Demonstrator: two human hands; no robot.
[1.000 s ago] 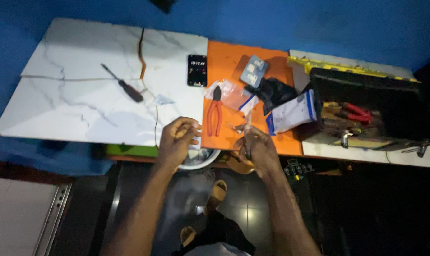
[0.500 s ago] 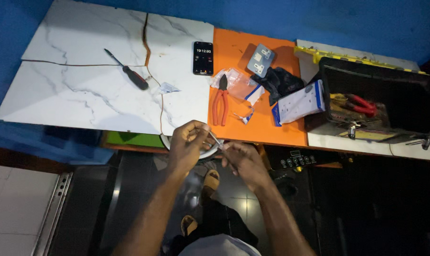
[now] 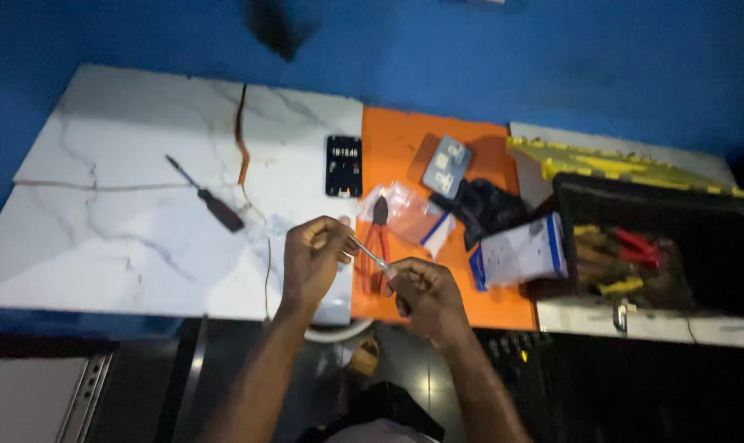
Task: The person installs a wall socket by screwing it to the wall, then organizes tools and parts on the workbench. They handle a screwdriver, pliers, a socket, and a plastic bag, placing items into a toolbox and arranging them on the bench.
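The left stretch of the marble tabletop (image 3: pixel 101 238) gives open room, with only a screwdriver (image 3: pixel 208 199) lying across it. On the orange mat (image 3: pixel 396 152), pliers (image 3: pixel 377 238), a plastic bag (image 3: pixel 409 215), a phone (image 3: pixel 344 166) and a black cloth (image 3: pixel 487 207) crowd together. The open toolbox (image 3: pixel 667 238) blocks the right end.

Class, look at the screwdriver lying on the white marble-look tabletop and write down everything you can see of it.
The screwdriver has a thin dark metal shaft and a thicker dark handle, its colour unclear in the dim light. It lies flat and diagonal, tip toward the far left, handle toward the near right, on the white veined tabletop, left of an orange cable. Neither hand touches it.
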